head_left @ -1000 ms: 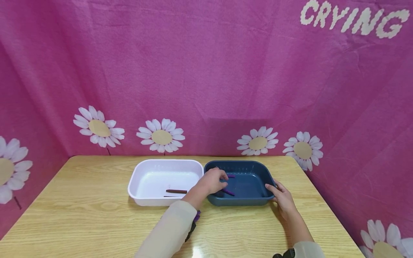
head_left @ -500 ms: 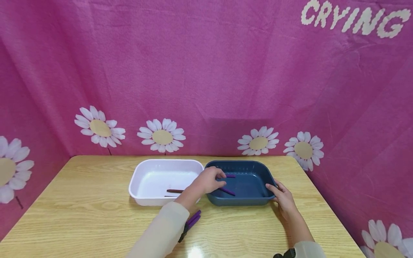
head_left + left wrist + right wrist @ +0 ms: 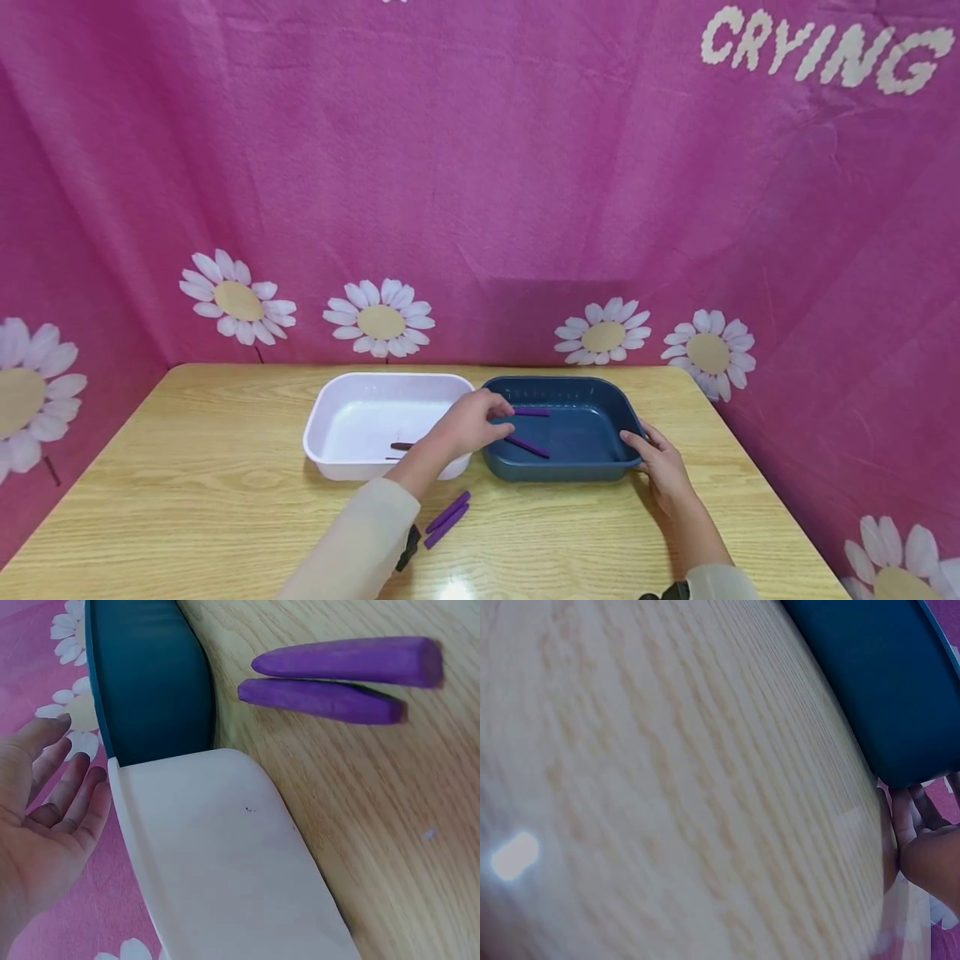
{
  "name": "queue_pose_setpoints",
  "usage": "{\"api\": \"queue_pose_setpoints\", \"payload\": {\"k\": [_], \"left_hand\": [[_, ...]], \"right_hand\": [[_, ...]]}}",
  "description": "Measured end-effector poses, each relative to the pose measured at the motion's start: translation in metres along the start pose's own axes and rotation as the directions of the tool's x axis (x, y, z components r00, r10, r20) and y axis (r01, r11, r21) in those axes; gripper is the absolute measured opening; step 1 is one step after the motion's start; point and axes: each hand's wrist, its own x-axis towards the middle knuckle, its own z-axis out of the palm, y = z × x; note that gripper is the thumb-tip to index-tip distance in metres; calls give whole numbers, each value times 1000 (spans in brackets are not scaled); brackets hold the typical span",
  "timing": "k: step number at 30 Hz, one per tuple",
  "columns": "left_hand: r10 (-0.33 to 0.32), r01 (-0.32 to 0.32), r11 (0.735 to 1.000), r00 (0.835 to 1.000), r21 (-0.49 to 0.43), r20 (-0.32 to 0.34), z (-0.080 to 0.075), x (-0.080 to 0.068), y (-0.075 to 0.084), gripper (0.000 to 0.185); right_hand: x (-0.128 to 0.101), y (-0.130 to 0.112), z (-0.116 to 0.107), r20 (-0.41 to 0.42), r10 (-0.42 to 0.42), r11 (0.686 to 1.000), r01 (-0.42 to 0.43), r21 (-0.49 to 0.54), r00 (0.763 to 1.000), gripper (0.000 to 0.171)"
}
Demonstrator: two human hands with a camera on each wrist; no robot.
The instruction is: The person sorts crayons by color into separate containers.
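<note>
My left hand (image 3: 474, 421) hovers above the adjoining rims of the white bin (image 3: 318, 454) and the dark blue bin (image 3: 558, 472). The left wrist view shows that hand (image 3: 52, 802) with loosely bent fingers and nothing in them. My right hand (image 3: 660, 462) grips the blue bin's right end, thumb over the rim and fingers outside. Inside the blue bin lie two purple crayon-like sticks, a front one (image 3: 528, 447) and a back one (image 3: 532, 412), partly behind my left hand. Brown sticks (image 3: 401, 446) in the white bin are partly hidden by my left arm.
Two more purple sticks (image 3: 349, 660) lie side by side on the wooden table (image 3: 562, 533), in front of the bins near my left wrist. A pink cloth with daisies (image 3: 480, 208) hangs behind and at both sides.
My left hand has drawn back to the left from the blue bin, uncovering more of the purple sticks inside it and those on the table. My right hand keeps its hold on the bin.
</note>
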Motion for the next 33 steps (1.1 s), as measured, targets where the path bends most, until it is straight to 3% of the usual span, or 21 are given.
{"api": "queue_pose_setpoints", "payload": {"k": [12, 21, 33], "left_hand": [[9, -10, 999, 999, -46, -34, -10, -18, -6, 21], [51, -58, 996, 993, -63, -105, -15, -27, -12, 20], [20, -43, 991, 984, -125, -177, -22, -43, -15, 21]], "right_hand": [[0, -1, 1, 5, -8, 1000, 8, 2, 1000, 62], [-1, -2, 1, 1, -5, 1000, 5, -6, 1000, 61], [-1, -1, 1, 8, -11, 1000, 11, 6, 1000, 62]]}}
